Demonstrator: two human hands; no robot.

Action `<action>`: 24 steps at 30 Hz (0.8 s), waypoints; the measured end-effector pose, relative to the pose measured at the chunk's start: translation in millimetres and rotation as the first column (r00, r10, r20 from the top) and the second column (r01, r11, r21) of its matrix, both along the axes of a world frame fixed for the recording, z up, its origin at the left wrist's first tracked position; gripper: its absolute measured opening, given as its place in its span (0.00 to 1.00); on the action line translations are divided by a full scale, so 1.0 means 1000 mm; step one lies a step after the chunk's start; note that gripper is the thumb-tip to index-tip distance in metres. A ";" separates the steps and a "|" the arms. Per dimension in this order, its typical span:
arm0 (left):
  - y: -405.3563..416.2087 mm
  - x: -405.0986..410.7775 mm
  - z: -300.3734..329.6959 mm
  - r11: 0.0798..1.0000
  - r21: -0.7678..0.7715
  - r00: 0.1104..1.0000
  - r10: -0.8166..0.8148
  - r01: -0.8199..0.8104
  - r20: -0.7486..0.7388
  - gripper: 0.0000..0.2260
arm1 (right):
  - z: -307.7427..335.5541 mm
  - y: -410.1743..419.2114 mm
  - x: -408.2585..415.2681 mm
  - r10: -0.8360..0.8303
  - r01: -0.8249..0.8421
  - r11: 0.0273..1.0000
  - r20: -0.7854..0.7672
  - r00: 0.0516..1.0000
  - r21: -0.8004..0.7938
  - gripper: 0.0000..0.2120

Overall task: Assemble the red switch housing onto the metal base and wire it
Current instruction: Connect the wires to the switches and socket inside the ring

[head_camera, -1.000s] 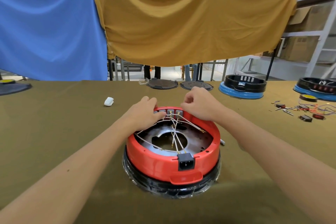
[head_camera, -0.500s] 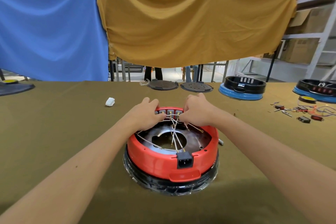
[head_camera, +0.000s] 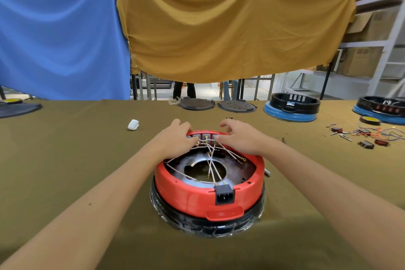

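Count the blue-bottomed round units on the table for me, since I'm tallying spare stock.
2. One blue-bottomed unit sits at the far right of the table; the second is further right, cut off by the picture's edge. More may lie outside it.
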State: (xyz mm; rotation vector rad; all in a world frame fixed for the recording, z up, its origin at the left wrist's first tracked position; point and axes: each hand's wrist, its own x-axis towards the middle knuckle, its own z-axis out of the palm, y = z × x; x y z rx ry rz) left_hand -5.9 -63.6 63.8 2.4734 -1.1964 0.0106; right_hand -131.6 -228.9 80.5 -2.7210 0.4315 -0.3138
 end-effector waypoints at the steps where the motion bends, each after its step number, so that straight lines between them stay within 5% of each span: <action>1: 0.000 0.000 0.000 1.000 -0.002 1.000 -0.004 0.004 -0.002 0.15 | -0.002 0.000 0.001 0.014 -0.014 1.000 -0.012 1.000 -0.002 0.25; 9: 0.004 -0.002 0.002 0.999 -0.046 1.000 -0.002 0.002 0.003 0.18 | -0.008 0.003 0.002 0.013 -0.013 1.000 0.023 1.000 -0.017 0.19; 13: 0.017 -0.001 0.011 0.980 -0.190 0.965 0.013 -0.066 -0.263 0.19 | -0.008 0.004 0.000 -0.013 0.014 1.000 0.019 1.000 -0.021 0.18; 18: 0.051 -0.010 0.005 0.947 -0.209 0.850 0.102 -0.242 -0.517 0.13 | -0.009 0.001 -0.003 -0.080 0.070 0.993 0.101 0.992 0.099 0.15; 24: 0.057 -0.034 -0.009 0.877 -0.351 0.845 0.104 -0.327 -0.525 0.17 | -0.005 -0.003 -0.016 -0.292 0.129 0.876 0.300 0.908 0.464 0.05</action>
